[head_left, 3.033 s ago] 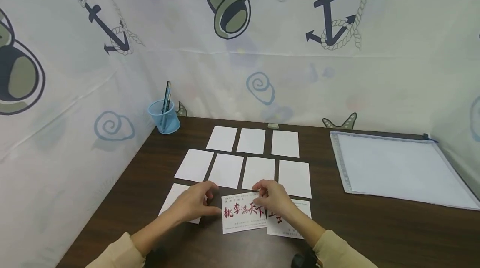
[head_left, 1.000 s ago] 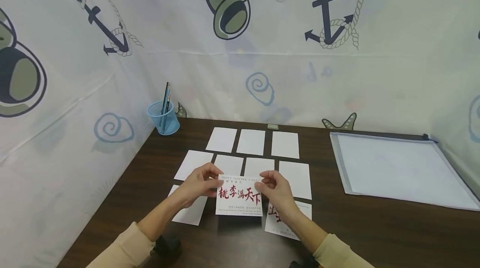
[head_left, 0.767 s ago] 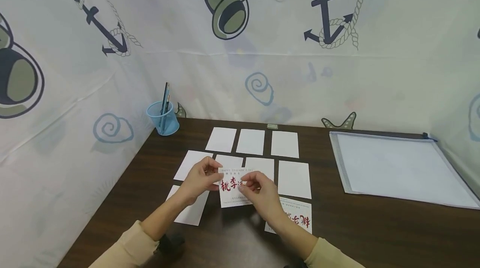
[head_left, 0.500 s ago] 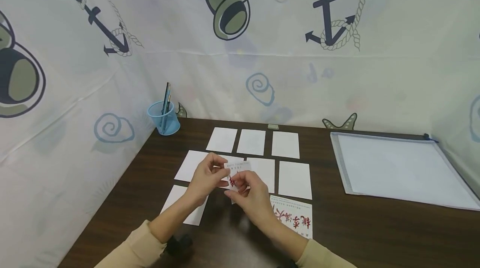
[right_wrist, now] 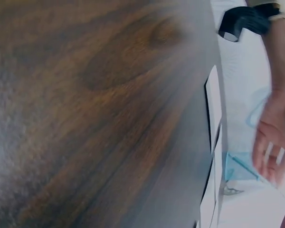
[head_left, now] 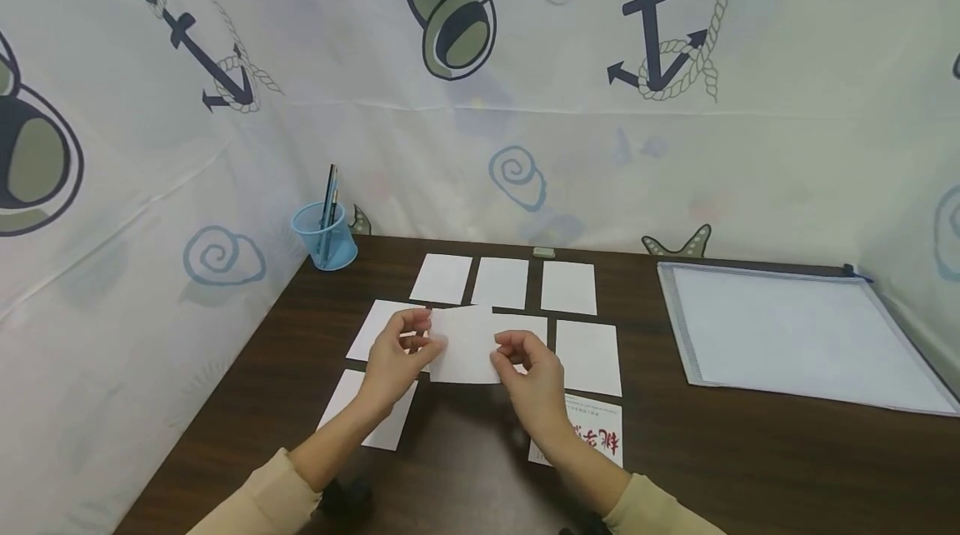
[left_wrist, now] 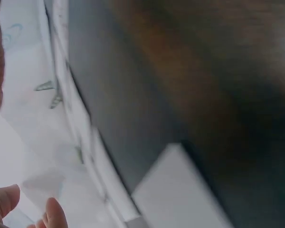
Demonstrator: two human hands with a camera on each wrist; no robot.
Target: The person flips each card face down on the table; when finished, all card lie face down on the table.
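A white card (head_left: 463, 347), blank face showing, is held above the dark table between both hands. My left hand (head_left: 393, 356) pinches its left edge between thumb and fingers. On the opposite edge, the thumb and curled fingers of my right hand (head_left: 531, 381) pinch the card. In the left wrist view the card (left_wrist: 4, 152) spans between the two hands. The right wrist view has it almost edge-on. Under my right forearm lies a printed card (head_left: 596, 427) with red Chinese characters, upside down and partly covered.
Blank white cards lie in rows on the table, among them one at the back (head_left: 568, 287) and one at front left (head_left: 386, 422). A blue pen cup (head_left: 326, 239) stands at the back left. A large white zip folder (head_left: 795, 335) lies at right.
Both hands lifted the printed card from the table and turned it over, so its red lettering gave way to the blank side. The left hand moved up and away from the front-left card.
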